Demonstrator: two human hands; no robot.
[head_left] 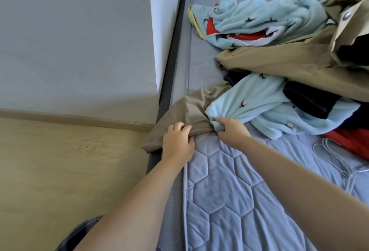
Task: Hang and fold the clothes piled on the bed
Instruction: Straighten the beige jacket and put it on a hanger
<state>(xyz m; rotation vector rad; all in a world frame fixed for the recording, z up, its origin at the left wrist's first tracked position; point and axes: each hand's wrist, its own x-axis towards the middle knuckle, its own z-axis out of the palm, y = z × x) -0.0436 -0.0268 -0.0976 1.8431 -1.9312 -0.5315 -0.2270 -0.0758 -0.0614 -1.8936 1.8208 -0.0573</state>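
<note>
Khaki garment (189, 109), bed (219, 190) left edge: likely light, limp, creasing; left hand (177, 141) grips its bunched fold. Right hand (231, 131) pinches plush blue fleece garment (249, 99).

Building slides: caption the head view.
Left hand grips tan fabric garment; right hand grips blue fleece garment on quilted mattress.
</note>
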